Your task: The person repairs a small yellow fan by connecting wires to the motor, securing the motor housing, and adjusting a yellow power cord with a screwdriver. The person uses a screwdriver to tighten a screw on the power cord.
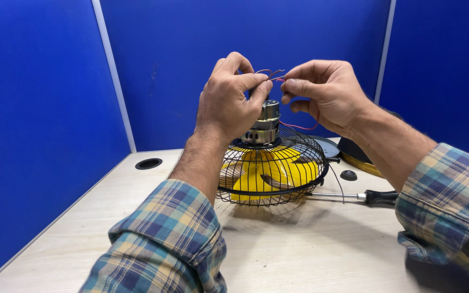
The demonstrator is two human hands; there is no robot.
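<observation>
Head view: thin wire ends are pinched between the fingertips of the left hand and the right hand, both closed on them, just above the bare metal motor. The motor stands upright on a black wire fan guard with yellow blades inside, resting on the counter. The motor cover appears already removed; the wires seem not yet joined or freed. A screwdriver lies unused beside the guard.

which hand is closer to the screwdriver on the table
Right. The right hand is raised above and left of the screwdriver; the left hand is farther left, over the fan motor.
</observation>
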